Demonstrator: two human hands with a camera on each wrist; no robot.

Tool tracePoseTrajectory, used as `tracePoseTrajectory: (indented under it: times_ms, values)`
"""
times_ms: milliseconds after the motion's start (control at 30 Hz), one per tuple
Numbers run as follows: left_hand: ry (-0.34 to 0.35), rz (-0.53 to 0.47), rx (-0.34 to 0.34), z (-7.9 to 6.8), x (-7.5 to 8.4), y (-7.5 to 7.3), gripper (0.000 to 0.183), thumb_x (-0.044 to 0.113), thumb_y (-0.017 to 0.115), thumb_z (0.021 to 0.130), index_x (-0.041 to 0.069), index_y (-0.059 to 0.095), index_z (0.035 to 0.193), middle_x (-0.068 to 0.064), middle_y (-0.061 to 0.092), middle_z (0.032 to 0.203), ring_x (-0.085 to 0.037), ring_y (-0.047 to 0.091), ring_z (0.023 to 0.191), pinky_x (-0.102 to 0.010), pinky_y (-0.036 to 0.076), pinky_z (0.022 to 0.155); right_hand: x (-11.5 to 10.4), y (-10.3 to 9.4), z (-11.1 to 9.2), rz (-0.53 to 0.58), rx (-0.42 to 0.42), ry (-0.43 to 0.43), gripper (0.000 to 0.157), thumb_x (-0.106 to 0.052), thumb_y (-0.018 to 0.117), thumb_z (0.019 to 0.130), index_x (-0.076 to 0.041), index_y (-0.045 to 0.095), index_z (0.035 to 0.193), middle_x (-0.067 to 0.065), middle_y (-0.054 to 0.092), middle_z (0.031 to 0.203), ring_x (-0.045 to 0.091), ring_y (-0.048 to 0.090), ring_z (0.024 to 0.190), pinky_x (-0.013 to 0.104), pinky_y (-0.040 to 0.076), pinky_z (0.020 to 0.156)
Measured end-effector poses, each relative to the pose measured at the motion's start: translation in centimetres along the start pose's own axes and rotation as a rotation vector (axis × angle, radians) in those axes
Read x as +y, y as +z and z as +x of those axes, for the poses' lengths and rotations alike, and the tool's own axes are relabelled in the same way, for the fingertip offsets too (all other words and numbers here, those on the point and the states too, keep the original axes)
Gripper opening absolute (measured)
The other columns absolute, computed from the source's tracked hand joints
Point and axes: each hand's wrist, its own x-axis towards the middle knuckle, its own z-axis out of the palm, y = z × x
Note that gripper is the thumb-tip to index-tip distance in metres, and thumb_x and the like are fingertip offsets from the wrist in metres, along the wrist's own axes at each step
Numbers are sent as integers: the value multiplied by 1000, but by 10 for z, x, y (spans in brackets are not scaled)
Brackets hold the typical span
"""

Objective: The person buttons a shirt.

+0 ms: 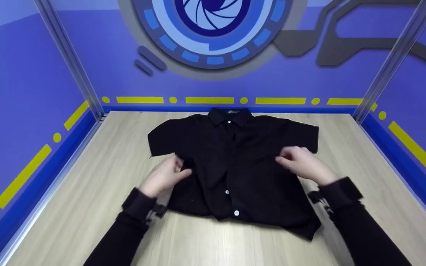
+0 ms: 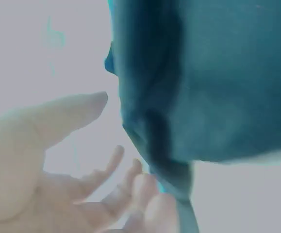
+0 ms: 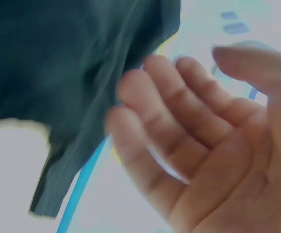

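A black short-sleeved button-up shirt (image 1: 257, 173) lies front up on the wooden table (image 1: 98, 184), its collar (image 1: 229, 117) at the far edge. White buttons run down its placket, and the lower hem is uneven, with one corner hanging toward the near right. My left hand (image 1: 164, 175) is at the shirt's left side below the sleeve; the left wrist view shows thumb and fingers spread apart beside the dark cloth (image 2: 218, 82). Over the right side, near the other sleeve, is my right hand (image 1: 305, 164). Its fingers are loosely bent with nothing between them and the thumb in the right wrist view.
Blue printed panels (image 1: 213, 87) with yellow markings enclose the table at the back and both sides. Metal posts (image 1: 70, 55) stand at the two back corners. Both of my wrists wear dark bands (image 1: 340, 192) with small devices.
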Motion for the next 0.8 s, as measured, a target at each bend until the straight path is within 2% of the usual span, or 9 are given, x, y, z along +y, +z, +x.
tracePoseTrajectory:
  times_ms: [67,133,200,267,400,500,633,700,800]
  values:
    - [-108,-25,-87,-13,-10,-4,38,45,71,85,10,60,93,-2,60,79,-15,54,64,-30,45,58,14,-7,-20,25,-106,62,30,-34,62,94,-13,59,73,-2,56,60,12,52,50,29,43,48]
    - [-172,-77,-198,-25,-17,-6,40,49,71,83,11,62,89,1,57,70,-12,49,54,-27,40,48,24,-12,-40,56,-219,115,39,-41,60,94,-10,59,71,0,57,59,12,51,48,29,43,45]
    - [-184,-129,-289,-36,-21,-5,40,49,73,81,11,63,86,3,54,63,-10,45,47,-24,36,41,32,-14,-59,90,-323,160,46,-47,59,93,-7,60,70,1,57,59,13,50,47,30,43,43]
    - [-195,-193,-335,-44,-23,-4,39,45,77,79,9,64,88,3,52,60,-10,43,44,-23,34,39,38,-15,-76,130,-405,204,49,-51,59,91,-6,62,72,3,58,60,14,51,48,32,45,43]
    - [-218,-157,-276,-57,-23,-1,46,38,83,73,7,59,96,1,56,70,-12,50,49,-25,39,41,42,-11,-99,216,-503,248,47,-49,67,87,-4,63,76,7,63,64,16,55,52,35,49,46]
    - [-265,-113,-227,-62,-22,1,53,39,85,70,8,56,102,-1,58,78,-16,54,54,-29,42,44,41,-5,-107,267,-541,228,42,-45,74,82,-5,62,74,5,62,62,15,54,52,31,45,44]
    - [-308,-172,-241,-64,-21,3,51,33,87,69,7,59,102,-4,59,79,-17,54,57,-29,41,45,37,0,-112,275,-583,165,38,-40,80,75,-9,58,72,-5,56,58,8,47,48,22,36,40]
    - [-308,-186,-259,-63,-21,2,46,29,87,68,7,61,100,-5,60,79,-17,52,59,-28,39,45,36,1,-112,248,-578,118,37,-35,82,73,-9,56,69,-10,51,56,4,43,46,21,34,40]
    - [-286,-201,-285,-62,-25,2,37,22,84,71,7,63,98,-2,59,73,-14,49,55,-26,37,43,38,3,-110,227,-546,47,25,-23,80,72,-10,58,72,-12,50,58,1,43,46,20,35,41]
